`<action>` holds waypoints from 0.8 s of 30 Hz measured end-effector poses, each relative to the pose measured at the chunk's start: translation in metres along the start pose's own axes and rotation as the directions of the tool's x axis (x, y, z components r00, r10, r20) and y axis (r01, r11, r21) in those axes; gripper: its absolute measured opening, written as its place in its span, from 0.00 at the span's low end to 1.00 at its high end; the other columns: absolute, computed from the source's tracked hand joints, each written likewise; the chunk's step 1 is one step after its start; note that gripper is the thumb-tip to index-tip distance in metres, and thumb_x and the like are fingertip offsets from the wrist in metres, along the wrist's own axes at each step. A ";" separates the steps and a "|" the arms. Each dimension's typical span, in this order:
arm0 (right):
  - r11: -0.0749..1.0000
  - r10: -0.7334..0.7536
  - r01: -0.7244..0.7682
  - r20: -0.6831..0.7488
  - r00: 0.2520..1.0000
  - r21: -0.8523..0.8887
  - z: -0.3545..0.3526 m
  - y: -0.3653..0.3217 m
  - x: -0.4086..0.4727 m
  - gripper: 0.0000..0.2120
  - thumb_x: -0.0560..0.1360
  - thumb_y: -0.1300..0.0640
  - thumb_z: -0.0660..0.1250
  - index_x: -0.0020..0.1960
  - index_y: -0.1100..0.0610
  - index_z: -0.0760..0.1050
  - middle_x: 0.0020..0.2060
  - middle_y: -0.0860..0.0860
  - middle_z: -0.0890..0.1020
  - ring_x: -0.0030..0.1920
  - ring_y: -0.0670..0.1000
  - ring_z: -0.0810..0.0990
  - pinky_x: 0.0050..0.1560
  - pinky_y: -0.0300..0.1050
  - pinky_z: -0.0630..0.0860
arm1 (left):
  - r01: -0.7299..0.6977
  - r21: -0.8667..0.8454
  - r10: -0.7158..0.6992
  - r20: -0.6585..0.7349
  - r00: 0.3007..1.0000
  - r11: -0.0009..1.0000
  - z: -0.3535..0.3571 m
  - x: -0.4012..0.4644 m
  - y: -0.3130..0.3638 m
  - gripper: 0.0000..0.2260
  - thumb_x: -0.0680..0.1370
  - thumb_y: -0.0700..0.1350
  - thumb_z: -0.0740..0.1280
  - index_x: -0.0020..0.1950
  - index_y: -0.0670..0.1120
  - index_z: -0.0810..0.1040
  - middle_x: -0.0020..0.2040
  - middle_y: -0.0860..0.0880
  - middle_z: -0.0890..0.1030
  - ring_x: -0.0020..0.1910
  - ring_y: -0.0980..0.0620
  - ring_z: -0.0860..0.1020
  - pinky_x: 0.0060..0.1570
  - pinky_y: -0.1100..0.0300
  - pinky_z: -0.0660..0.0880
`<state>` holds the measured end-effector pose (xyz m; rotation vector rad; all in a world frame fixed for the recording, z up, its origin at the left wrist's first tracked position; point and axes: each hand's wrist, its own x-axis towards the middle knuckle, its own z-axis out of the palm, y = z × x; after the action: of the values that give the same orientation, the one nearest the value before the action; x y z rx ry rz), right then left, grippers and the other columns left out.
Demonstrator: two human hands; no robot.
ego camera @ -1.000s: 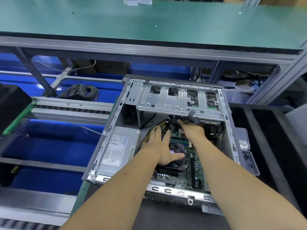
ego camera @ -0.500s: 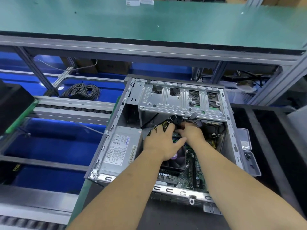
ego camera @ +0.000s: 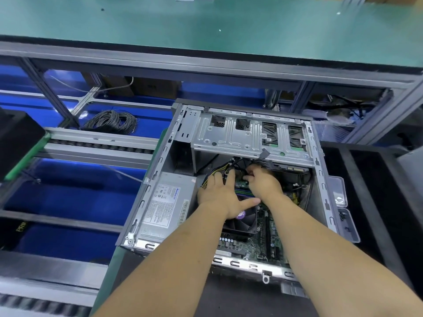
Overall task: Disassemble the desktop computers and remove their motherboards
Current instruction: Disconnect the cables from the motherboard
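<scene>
An open grey desktop case point(ego camera: 160, 156) lies on its side in front of me. Inside, the green motherboard point(ego camera: 258, 245) carries a black CPU fan point(ego camera: 245, 223). A silver power supply point(ego camera: 164, 207) sits at the left and a metal drive cage point(ego camera: 247, 136) spans the far end. My left hand point(ego camera: 217, 195) lies with straight fingers on the yellow and black cable bundle point(ego camera: 215, 173), its thumb stretched over the fan. My right hand point(ego camera: 263, 181) reaches under the cage, fingers curled round a cable connector at the board's far edge; the connector is mostly hidden.
A clear plastic parts box point(ego camera: 338, 193) lies against the case's right wall. Left of the case run a roller conveyor point(ego camera: 98, 145), a coil of grey cable point(ego camera: 112, 121) and a black object point(ego camera: 16, 138). A green bench top point(ego camera: 206, 24) spans the far side.
My left hand slid from the fan up onto the cable bundle, close beside the right hand. My right hand stayed under the cage with its fingers curled tighter.
</scene>
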<state>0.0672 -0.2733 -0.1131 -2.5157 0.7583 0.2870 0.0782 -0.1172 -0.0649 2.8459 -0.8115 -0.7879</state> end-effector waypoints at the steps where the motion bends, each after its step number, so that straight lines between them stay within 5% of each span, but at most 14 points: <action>1: 1.000 0.002 -0.002 -0.010 1.000 -0.012 -0.002 -0.001 0.000 0.19 0.84 0.55 0.54 0.75 0.51 0.65 0.69 0.52 0.75 0.66 0.57 0.75 0.58 0.48 0.73 | 0.004 -0.007 -0.004 -0.003 1.000 1.000 0.000 0.000 0.000 0.50 0.70 0.79 0.53 0.81 0.54 0.37 0.80 0.45 0.49 0.80 0.46 0.47 0.68 0.41 0.64; 5: 0.993 0.048 -0.036 0.099 0.994 -0.114 -0.016 -0.010 -0.001 0.21 0.86 0.54 0.48 0.78 0.49 0.60 0.75 0.52 0.67 0.74 0.59 0.67 0.68 0.52 0.70 | 0.016 -0.036 -0.016 -0.001 1.000 0.999 0.001 0.003 0.000 0.51 0.68 0.80 0.54 0.81 0.55 0.37 0.80 0.45 0.50 0.79 0.45 0.48 0.67 0.42 0.65; 11: 0.966 0.058 -0.067 -0.041 0.997 -0.251 -0.017 -0.011 -0.016 0.23 0.84 0.44 0.51 0.71 0.56 0.70 0.60 0.58 0.80 0.59 0.59 0.79 0.45 0.47 0.72 | 0.011 -0.053 -0.014 -0.060 0.998 0.999 0.000 -0.002 0.001 0.53 0.68 0.80 0.57 0.82 0.52 0.41 0.80 0.44 0.50 0.79 0.44 0.47 0.68 0.42 0.65; 14: 0.992 0.100 -0.102 -0.036 0.994 -0.070 -0.015 -0.010 -0.016 0.24 0.83 0.41 0.53 0.68 0.55 0.74 0.62 0.57 0.80 0.62 0.58 0.77 0.47 0.45 0.71 | -0.022 0.060 0.033 -0.193 0.981 0.998 -0.007 -0.010 0.006 0.51 0.70 0.77 0.59 0.81 0.46 0.50 0.79 0.41 0.51 0.78 0.40 0.47 0.71 0.43 0.62; 16: 0.990 0.115 -0.116 0.013 0.993 0.078 -0.012 -0.010 -0.014 0.22 0.83 0.40 0.53 0.67 0.51 0.75 0.67 0.55 0.77 0.66 0.57 0.74 0.57 0.45 0.70 | -0.067 0.089 0.078 -0.133 0.988 0.994 -0.011 -0.015 0.005 0.47 0.73 0.75 0.59 0.81 0.46 0.53 0.80 0.41 0.49 0.78 0.40 0.47 0.72 0.42 0.61; 18: 0.960 0.144 -0.147 0.030 0.989 0.238 -0.011 -0.008 -0.012 0.17 0.82 0.40 0.55 0.52 0.49 0.77 0.54 0.52 0.83 0.61 0.55 0.77 0.61 0.45 0.70 | -0.105 0.106 0.103 0.025 0.994 0.989 -0.013 -0.018 0.003 0.47 0.73 0.76 0.58 0.82 0.47 0.52 0.81 0.42 0.40 0.80 0.40 0.43 0.73 0.41 0.59; 20: 0.947 0.140 -0.147 0.046 0.989 0.284 -0.010 -0.007 -0.011 0.14 0.82 0.41 0.56 0.53 0.48 0.76 0.39 0.49 0.83 0.53 0.55 0.80 0.58 0.46 0.73 | -0.114 0.137 0.095 0.138 0.986 0.984 -0.011 -0.023 -0.002 0.50 0.72 0.77 0.56 0.83 0.49 0.45 0.80 0.43 0.33 0.80 0.40 0.41 0.73 0.39 0.57; 22: 0.964 0.099 -0.113 0.070 0.993 0.241 -0.010 -0.009 -0.011 0.19 0.81 0.43 0.59 0.68 0.49 0.74 0.48 0.53 0.85 0.56 0.56 0.81 0.58 0.47 0.75 | -0.107 0.126 0.083 0.181 0.980 0.986 -0.004 -0.024 -0.005 0.51 0.71 0.78 0.56 0.82 0.52 0.37 0.78 0.45 0.28 0.80 0.39 0.40 0.75 0.39 0.54; 24: 0.989 0.070 -0.078 0.071 0.995 0.126 -0.008 -0.012 -0.012 0.25 0.79 0.43 0.63 0.74 0.51 0.70 0.64 0.55 0.80 0.64 0.56 0.78 0.61 0.46 0.73 | -0.097 0.123 0.071 0.201 0.977 0.988 0.001 -0.023 -0.005 0.51 0.71 0.78 0.56 0.80 0.54 0.33 0.76 0.45 0.24 0.80 0.38 0.40 0.75 0.40 0.53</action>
<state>0.0645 -0.2638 -0.0975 -2.3485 0.8181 0.3349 0.0638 -0.1010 -0.0561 2.8554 -1.0393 -1.0539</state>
